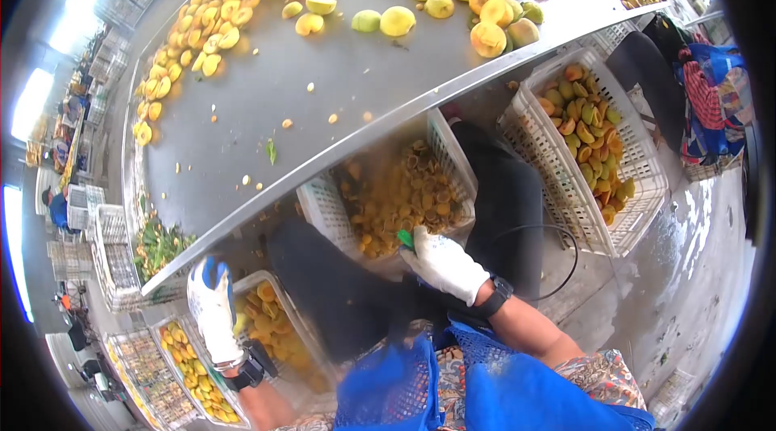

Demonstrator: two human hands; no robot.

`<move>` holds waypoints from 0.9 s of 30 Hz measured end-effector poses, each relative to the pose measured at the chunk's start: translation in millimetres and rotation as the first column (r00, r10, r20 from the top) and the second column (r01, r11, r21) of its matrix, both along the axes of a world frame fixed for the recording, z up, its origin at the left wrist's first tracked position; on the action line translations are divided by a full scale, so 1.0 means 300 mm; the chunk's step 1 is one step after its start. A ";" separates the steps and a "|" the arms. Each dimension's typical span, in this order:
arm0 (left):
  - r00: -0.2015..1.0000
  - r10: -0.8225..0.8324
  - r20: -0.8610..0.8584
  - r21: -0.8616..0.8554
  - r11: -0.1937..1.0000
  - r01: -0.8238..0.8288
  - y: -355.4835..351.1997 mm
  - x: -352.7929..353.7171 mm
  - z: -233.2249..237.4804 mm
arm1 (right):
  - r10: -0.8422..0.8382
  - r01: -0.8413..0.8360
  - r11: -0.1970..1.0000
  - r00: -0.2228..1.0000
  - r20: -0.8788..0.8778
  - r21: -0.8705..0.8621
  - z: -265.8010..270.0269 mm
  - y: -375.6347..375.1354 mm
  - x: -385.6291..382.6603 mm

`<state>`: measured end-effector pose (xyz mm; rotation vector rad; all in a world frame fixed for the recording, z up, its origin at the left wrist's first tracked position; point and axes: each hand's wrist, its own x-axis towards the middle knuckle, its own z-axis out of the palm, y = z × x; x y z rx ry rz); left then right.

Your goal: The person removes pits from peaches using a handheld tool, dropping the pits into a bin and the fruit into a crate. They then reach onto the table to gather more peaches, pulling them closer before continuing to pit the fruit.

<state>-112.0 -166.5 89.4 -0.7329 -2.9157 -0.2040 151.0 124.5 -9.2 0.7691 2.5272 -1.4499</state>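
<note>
My right hand (444,267), in a white glove, is closed on a small tool with a green handle (406,238). It is over my lap, just in front of a white crate (327,213) of cut fruit pieces between my legs. On the left, my left hand (212,302) wears a white and blue glove beside the table's near corner. Its fingers are curled, and what they may hold is hidden. Below and right of it stands a crate (303,314) of yellow fruit halves.
The metal table (267,107) carries whole fruit (398,21) and halves (212,43), with green scraps (162,249) at its left corner. A crate of halves (630,188) stands right. Another person's checked sleeve (700,91) shows far right. More crates (121,269) line the left.
</note>
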 end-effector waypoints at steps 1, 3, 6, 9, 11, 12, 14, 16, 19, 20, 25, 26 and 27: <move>0.998 -0.054 0.036 0.132 0.990 0.049 0.143 -0.006 0.046 | -0.010 0.012 1.000 0.998 -0.058 0.029 -0.013 0.000 0.005; 0.972 -0.206 0.112 0.320 0.934 0.161 0.443 -0.017 0.120 | -0.053 0.051 0.997 0.998 -0.034 -0.063 0.013 0.017 0.003; 0.880 -0.475 0.015 0.267 0.850 0.454 0.901 -0.103 0.128 | -0.120 0.123 0.984 0.992 0.033 -0.129 0.061 0.047 -0.017; 0.842 -0.539 0.004 -0.012 0.842 0.539 1.309 -0.212 0.077 | -0.176 0.163 0.955 0.984 -0.031 -0.247 0.059 0.075 0.005; 0.779 -0.627 0.011 -0.011 0.779 0.627 1.486 -0.273 0.015 | -0.210 0.178 0.937 0.975 -0.077 -0.302 0.076 0.099 0.013; 0.727 -0.687 0.002 -0.058 0.725 0.686 1.548 -0.314 -0.028 | -0.211 0.176 0.935 0.974 -0.084 -0.307 0.069 0.102 0.014; 0.607 -0.795 -0.003 -0.149 0.601 0.785 1.648 -0.403 -0.144 | -0.214 0.175 0.933 0.972 -0.095 -0.314 0.053 0.098 0.022; 0.602 -0.794 0.089 -0.166 0.584 0.795 1.668 -0.386 -0.130 | -0.230 0.180 0.939 0.962 -0.149 -0.292 0.048 0.096 0.020; 0.705 -0.707 0.060 -0.235 0.677 0.698 1.582 -0.325 -0.086 | -0.223 0.176 0.925 0.969 -0.105 -0.337 0.063 0.092 0.022; 0.743 -0.640 0.193 -0.081 0.745 0.662 1.526 -0.331 -0.070 | -0.222 0.184 0.914 0.973 -0.065 -0.361 0.087 0.103 0.019; 0.137 -0.703 0.698 0.713 0.699 -0.050 1.136 -0.351 0.072 | -0.434 0.377 0.846 0.897 -0.077 -0.378 0.099 0.097 0.021; -0.010 -0.780 0.626 0.764 0.616 -0.193 1.042 -0.304 0.090 | -0.462 0.401 0.835 0.883 -0.082 -0.376 0.094 0.096 0.018; -0.041 -0.825 0.563 0.776 0.546 -0.316 0.954 -0.250 0.085 | -0.477 0.403 0.819 0.874 -0.095 -0.409 0.092 0.095 0.014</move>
